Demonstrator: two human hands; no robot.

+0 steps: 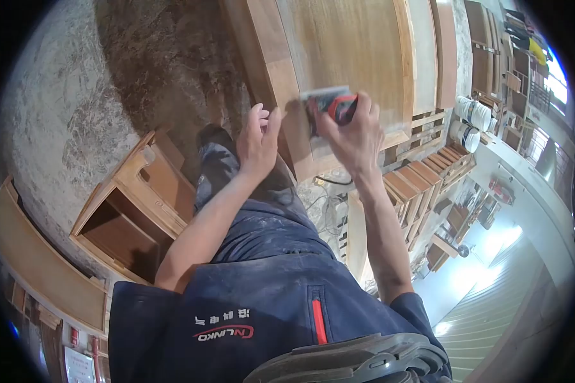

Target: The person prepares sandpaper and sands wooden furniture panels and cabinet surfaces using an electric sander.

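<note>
While the right hand is closed around a sander with a red and dark body in the upper middle of the frame, the left hand holds nothing, its fingers loosely curled and its thumb apart from them. The sander sits over the wooden panel, near the panel's lower left corner, and its pale lower part is blurred, so its exact contact with the surface cannot be made out. The left hand is to the left of the sander, well apart from it, beside the panel's left frame strip; whether it touches that strip cannot be told. Both forearms reach up from a dark blue shirt with a red zip, and the trousers show pale dust. At the left of the frame a small open wooden cabinet lies tilted on the stained floor, with a long curved-looking wooden piece farther left. Toward the right are stacked wooden pieces, and above them, at the upper right, two white buckets. A grey ribbed object crosses the bottom edge.
</note>
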